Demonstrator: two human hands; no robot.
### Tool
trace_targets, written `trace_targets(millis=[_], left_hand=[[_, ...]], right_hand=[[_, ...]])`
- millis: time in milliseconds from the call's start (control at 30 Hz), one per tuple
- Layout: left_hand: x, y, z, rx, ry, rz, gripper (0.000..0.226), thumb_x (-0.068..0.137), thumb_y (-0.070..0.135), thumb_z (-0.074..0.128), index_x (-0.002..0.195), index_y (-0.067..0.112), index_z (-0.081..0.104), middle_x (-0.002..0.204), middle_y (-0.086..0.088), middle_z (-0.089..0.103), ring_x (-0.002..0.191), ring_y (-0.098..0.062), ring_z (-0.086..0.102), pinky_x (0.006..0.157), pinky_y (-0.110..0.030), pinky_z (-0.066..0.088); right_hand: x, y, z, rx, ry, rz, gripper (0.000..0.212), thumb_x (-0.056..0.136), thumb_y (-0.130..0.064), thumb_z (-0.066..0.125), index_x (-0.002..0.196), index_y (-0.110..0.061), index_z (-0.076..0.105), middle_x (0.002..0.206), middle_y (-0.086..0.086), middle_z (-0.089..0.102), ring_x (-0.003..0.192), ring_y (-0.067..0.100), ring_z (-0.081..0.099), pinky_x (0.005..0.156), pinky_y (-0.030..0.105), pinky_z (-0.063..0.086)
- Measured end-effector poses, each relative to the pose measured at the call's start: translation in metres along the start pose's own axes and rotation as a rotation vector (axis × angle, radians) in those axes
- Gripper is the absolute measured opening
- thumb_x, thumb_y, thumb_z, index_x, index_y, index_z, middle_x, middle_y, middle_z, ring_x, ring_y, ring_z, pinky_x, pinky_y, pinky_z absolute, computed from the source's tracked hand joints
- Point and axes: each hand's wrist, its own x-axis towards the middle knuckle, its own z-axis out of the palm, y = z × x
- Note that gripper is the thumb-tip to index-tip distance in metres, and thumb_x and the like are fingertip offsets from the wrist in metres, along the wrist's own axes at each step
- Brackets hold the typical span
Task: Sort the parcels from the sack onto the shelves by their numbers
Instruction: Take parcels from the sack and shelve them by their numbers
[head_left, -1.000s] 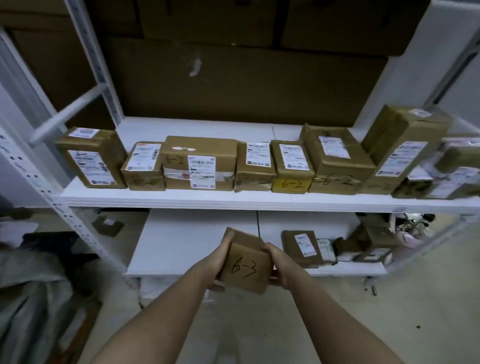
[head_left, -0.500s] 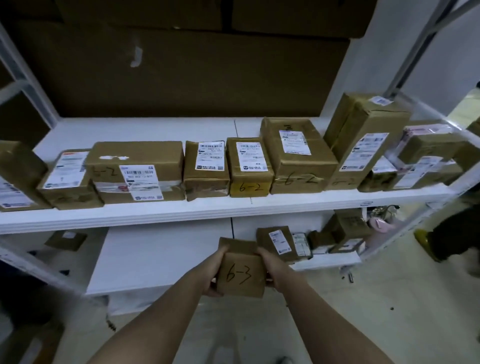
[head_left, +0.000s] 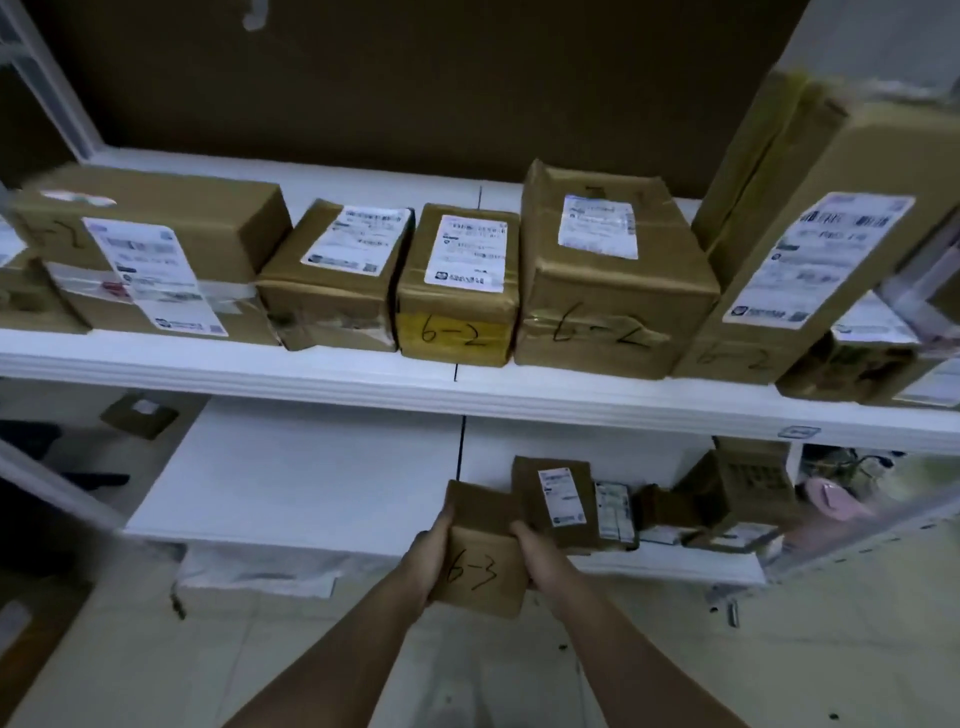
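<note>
Head view: left hand (head_left: 432, 551) and right hand (head_left: 537, 553) grip parcel (head_left: 483, 566).

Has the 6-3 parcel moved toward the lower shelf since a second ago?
Yes. The 6-3 parcel, held in both hands, now has its far end over the lower shelf edge, beside the labelled parcel.

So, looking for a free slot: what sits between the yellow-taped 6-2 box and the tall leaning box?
Head view: one brown box marked 6-2 fills that stretch, touching the yellow-taped box.
</note>
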Motion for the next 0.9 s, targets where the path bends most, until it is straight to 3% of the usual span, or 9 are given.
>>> trace_targets(millis=[133,200,267,367,500,667,800,900], left_hand=[[0.073,-0.043,0.01,-0.041,0.044,0.103,0.053,0.098,0.054,0.033,0.125,0.016,0.058,0.115,-0.016,0.065,0.105,-0.03,0.062,0.095,-0.045,0.05],[0.111,-0.069,0.013,-0.057,0.086,0.152,0.051,0.099,0.051,0.032,0.131,0.017,0.053,0.122,-0.016,0.061,0.111,-0.031,0.06,0.1,-0.045,0.047],[0.145,-0.09,0.013,-0.091,0.093,0.21,0.047,0.1,0.046,0.031,0.132,0.017,0.052,0.121,-0.015,0.062,0.108,-0.029,0.061,0.092,-0.041,0.051],[0.194,-0.116,0.013,-0.096,0.099,0.317,0.04,0.103,0.038,0.028,0.124,0.017,0.056,0.113,-0.01,0.065,0.096,-0.02,0.063,0.067,-0.026,0.05],[0.248,-0.145,0.008,-0.113,0.104,0.41,0.034,0.103,0.036,0.026,0.12,0.023,0.053,0.108,0.001,0.064,0.092,-0.007,0.06,0.06,-0.016,0.048],[0.299,-0.163,0.005,-0.113,0.112,0.493,0.035,0.103,0.031,0.026,0.11,0.026,0.06,0.108,0.003,0.066,0.097,-0.008,0.061,0.071,-0.019,0.046],[0.328,-0.169,0.005,-0.041,0.136,0.484,0.04,0.1,0.037,0.026,0.121,0.024,0.058,0.122,-0.006,0.062,0.114,-0.025,0.056,0.103,-0.043,0.041],[0.338,-0.168,0.005,0.017,0.119,0.448,0.046,0.097,0.043,0.024,0.127,0.026,0.054,0.126,-0.006,0.059,0.118,-0.026,0.052,0.107,-0.047,0.037]], right_hand=[[0.066,0.04,0.003,-0.07,0.072,-0.114,0.023,0.098,-0.036,0.044,0.117,-0.023,0.047,0.096,0.0,0.057,0.088,0.017,0.056,0.085,0.035,0.047],[0.101,0.066,0.009,-0.106,0.094,-0.205,0.027,0.098,-0.034,0.044,0.123,-0.026,0.045,0.096,-0.004,0.055,0.087,0.015,0.054,0.084,0.034,0.043],[0.13,0.088,0.016,-0.137,0.116,-0.288,0.037,0.098,-0.035,0.043,0.134,-0.026,0.042,0.109,-0.001,0.056,0.098,0.018,0.055,0.09,0.037,0.044],[0.177,0.116,0.024,-0.217,0.174,-0.394,0.043,0.097,-0.033,0.044,0.139,-0.025,0.042,0.128,0.006,0.055,0.114,0.025,0.053,0.101,0.043,0.042],[0.227,0.142,0.026,-0.57,0.302,-0.503,0.049,0.098,-0.045,0.038,0.145,-0.032,0.034,0.145,-0.003,0.043,0.134,0.024,0.033,0.109,0.041,0.025],[0.265,0.15,0.026,-0.865,0.486,-0.662,0.055,0.096,-0.054,0.037,0.146,-0.031,0.035,0.15,-0.005,0.032,0.14,0.018,0.019,0.112,0.04,0.013],[0.283,0.151,0.018,-0.982,0.522,-0.757,0.055,0.097,-0.053,0.035,0.147,-0.029,0.035,0.157,-0.005,0.019,0.145,0.015,0.008,0.119,0.042,0.003],[0.293,0.153,0.013,-1.047,0.493,-0.77,0.056,0.099,-0.053,0.03,0.148,-0.027,0.033,0.158,-0.006,0.016,0.147,0.015,0.006,0.12,0.042,-0.002]])
